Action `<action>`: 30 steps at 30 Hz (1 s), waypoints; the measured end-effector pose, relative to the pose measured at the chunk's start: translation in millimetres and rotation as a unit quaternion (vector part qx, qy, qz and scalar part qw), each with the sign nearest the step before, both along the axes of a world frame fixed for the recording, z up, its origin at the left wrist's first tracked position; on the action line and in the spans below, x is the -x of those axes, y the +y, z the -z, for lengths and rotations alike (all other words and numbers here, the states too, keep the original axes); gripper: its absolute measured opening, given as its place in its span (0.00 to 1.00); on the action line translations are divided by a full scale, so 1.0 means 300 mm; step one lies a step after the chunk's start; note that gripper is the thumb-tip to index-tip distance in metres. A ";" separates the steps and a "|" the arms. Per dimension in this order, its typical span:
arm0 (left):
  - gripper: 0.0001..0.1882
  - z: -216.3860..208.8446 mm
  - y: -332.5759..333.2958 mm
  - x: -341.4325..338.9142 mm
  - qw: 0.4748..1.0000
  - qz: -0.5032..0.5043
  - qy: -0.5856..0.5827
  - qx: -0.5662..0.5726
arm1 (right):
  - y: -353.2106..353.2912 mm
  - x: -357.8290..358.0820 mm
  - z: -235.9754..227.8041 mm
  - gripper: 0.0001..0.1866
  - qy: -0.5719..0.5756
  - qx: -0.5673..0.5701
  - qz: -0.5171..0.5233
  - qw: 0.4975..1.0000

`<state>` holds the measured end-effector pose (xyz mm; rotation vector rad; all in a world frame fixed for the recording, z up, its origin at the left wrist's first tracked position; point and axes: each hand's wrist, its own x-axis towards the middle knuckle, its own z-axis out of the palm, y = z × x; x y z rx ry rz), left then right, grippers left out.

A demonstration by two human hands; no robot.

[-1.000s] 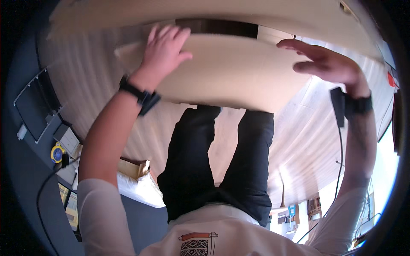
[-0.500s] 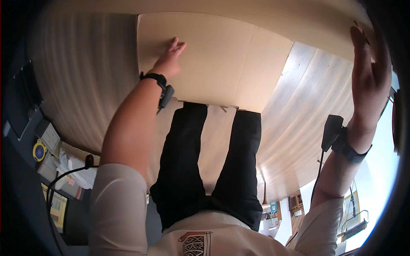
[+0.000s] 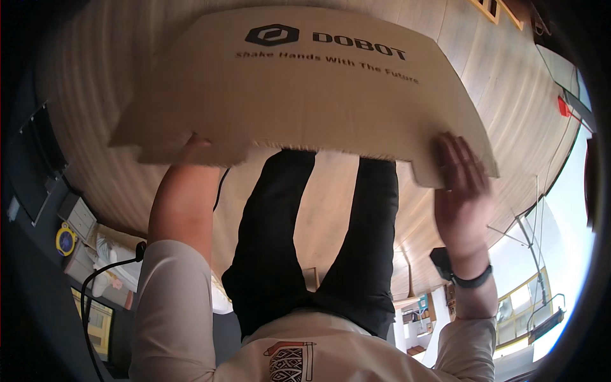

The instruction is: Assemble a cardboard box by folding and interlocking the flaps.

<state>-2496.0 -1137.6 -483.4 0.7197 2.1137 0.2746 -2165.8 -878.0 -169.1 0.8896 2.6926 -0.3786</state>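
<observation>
A large brown cardboard sheet (image 3: 318,108), with dark print on its upper face, spans the space in front of my legs. Its lower edge has cut-out notches and hides the lower ends of my trouser legs. At the sheet's lower left corner, my left hand (image 3: 198,141) grips the edge; a digit shows on the printed face, and the rest is hidden behind the board. My right hand (image 3: 463,204) holds the lower right corner, its fingers over the printed face and slightly blurred. The thumb of that hand cannot be seen.
Wood-look flooring (image 3: 95,95) surrounds the sheet. A black cable (image 3: 102,274) runs along my left side. Farther left are a grey drawer cabinet (image 3: 77,213) and a yellow round object (image 3: 65,240). A metal stand (image 3: 531,239) is at the right.
A printed face has replaced the plain cardboard under my left hand, which has moved down to the edge. My right hand has come inward and down from the far right onto the sheet.
</observation>
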 end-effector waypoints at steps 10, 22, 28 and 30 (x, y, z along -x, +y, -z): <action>0.21 -0.137 -0.671 -0.109 0.936 -0.266 -0.140 0.182 | -0.414 -0.263 0.544 0.46 -0.097 0.116 0.009 0.988; 0.25 -0.149 -0.496 -0.404 0.969 -0.042 0.139 -0.202 | -0.449 -0.359 0.919 0.47 -0.137 0.155 0.034 0.978; 0.29 0.053 -0.353 -0.369 0.956 -0.032 0.224 -0.189 | -0.523 -0.376 1.005 0.51 -0.074 0.102 0.090 0.988; 0.30 0.077 -0.367 -0.349 0.963 0.015 0.191 -0.189 | -0.537 -0.368 1.015 0.54 -0.097 0.063 0.090 0.989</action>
